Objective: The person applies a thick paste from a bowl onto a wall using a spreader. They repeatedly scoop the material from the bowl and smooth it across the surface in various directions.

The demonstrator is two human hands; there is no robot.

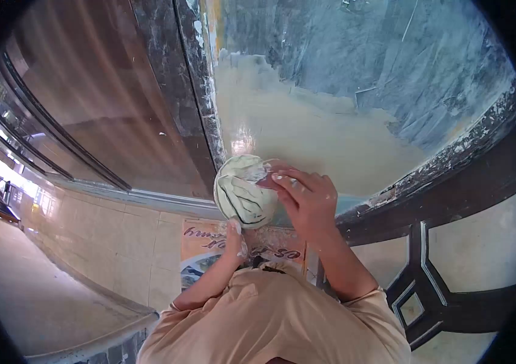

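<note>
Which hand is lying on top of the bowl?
The right hand: its fingers spread over the pale bowl, while the left hand props it from underneath.

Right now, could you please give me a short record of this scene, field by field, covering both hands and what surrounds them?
right hand: right hand lies on top of the pale green cloth, fingers spread
left hand: left hand sits under the cloth, thumb at its lower edge
cloth: bunched, pale green with dark folds, pressed against the wall
wall: grey scraped surface with a smooth cream patch
beside it: dark paint-flecked frame strip
below: printed poster on pale tiles
</note>
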